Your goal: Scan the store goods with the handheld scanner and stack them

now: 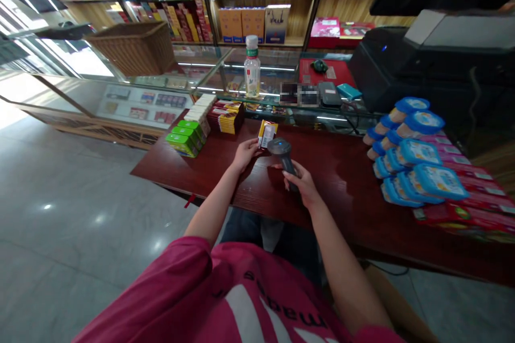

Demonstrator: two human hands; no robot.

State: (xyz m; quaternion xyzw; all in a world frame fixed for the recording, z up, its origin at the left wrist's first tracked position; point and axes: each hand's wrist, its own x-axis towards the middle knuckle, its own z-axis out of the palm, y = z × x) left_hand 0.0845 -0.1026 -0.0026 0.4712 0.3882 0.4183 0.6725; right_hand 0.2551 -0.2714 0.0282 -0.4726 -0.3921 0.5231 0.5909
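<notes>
My left hand (pixel 246 154) is closed on a small yellow and dark brown packet (pixel 267 135), with a white label turned up. In my right hand (pixel 300 181) is a dark grey handheld barcode scanner (pixel 280 147), its handle wrapped by my fingers. The scanner's head is close to the packet's right side. To the left of my left hand, a stack of similar yellow and brown packets (pixel 227 117) stands on the dark red wooden counter (pixel 257 185). Beside it are white boxes (pixel 201 110) and green boxes (pixel 185 136).
Blue-lidded tubs (pixel 418 153) are stacked at the right, beside red and pink boxes (pixel 478 182). A clear bottle (pixel 252 67) stands on the glass display case behind. A wicker basket (pixel 132 48) sits farther left. Black equipment (pixel 390 59) fills the back right.
</notes>
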